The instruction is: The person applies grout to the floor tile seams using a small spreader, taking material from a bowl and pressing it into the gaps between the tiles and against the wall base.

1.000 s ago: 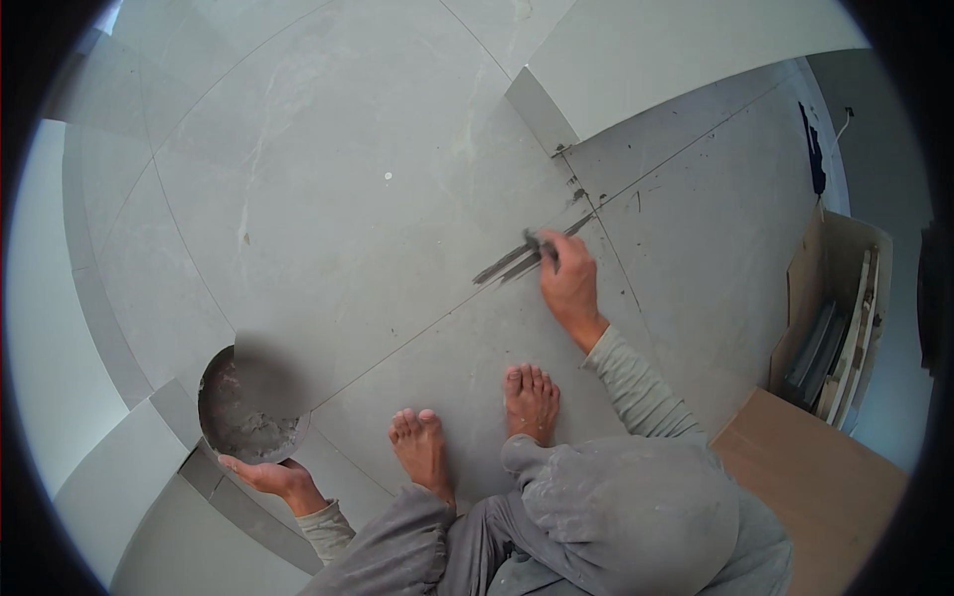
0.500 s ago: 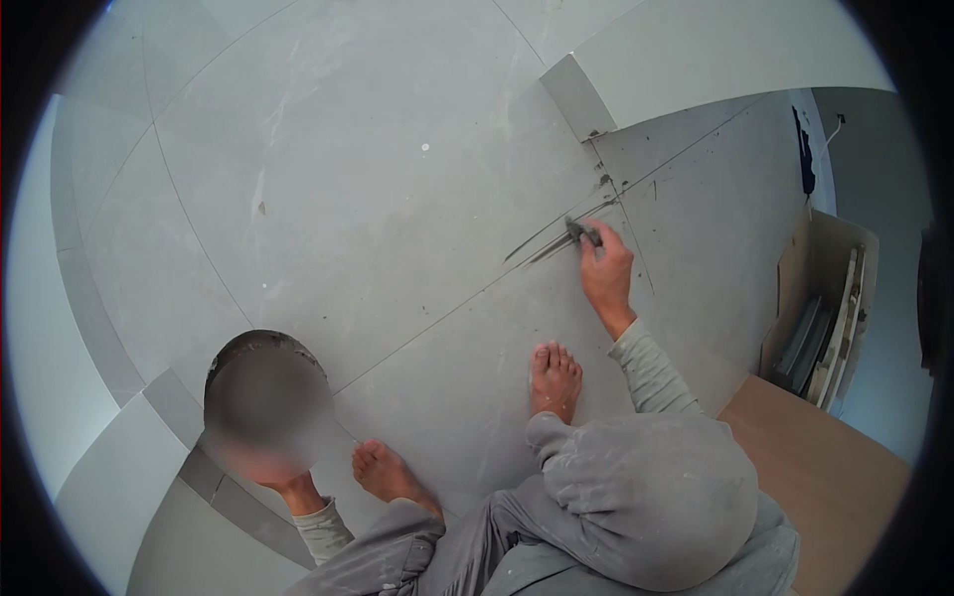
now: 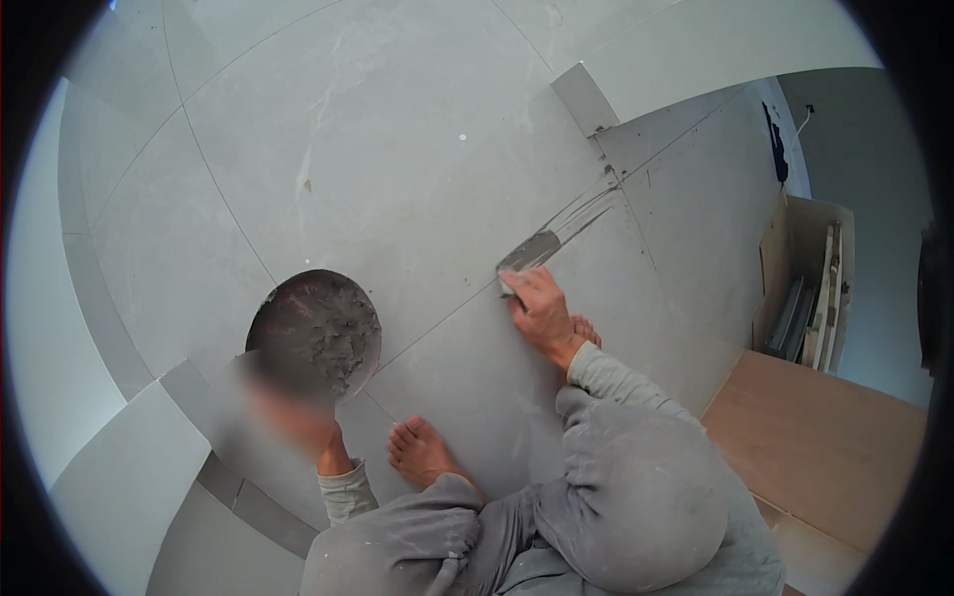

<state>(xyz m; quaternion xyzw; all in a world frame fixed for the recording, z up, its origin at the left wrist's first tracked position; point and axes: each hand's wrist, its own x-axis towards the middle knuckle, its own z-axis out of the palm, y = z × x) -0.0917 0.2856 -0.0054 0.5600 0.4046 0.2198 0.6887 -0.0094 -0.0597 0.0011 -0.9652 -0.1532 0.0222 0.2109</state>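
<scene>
My left hand [image 3: 298, 412], largely blurred, supports a round bowl [image 3: 338, 333] of dark grey paste from the lower left. My right hand [image 3: 542, 318] pinches a small greyish tool [image 3: 509, 282], possibly a scraper, at the floor. Just beyond its fingertips a broad smear of grey paste [image 3: 535, 248] lies along a tile joint, with thinner streaks running up to a crossing of the joints. Dark specks surround that crossing. Both of my bare feet [image 3: 422, 452] rest on the grey tiles [image 3: 437, 219], the right one partly hidden behind my arm.
A pale raised block [image 3: 715, 40] stands at upper right. On the right are an open cardboard box [image 3: 835, 288] of long strips, a brown board [image 3: 815, 437] and a dark item [image 3: 775, 139] by the wall. Pale slabs or steps [image 3: 124, 447] line the left side.
My right hand has moved down-left along the joint, where a wide dark smear now shows. The bowl and my left hand have shifted up and right, and more of the paste shows.
</scene>
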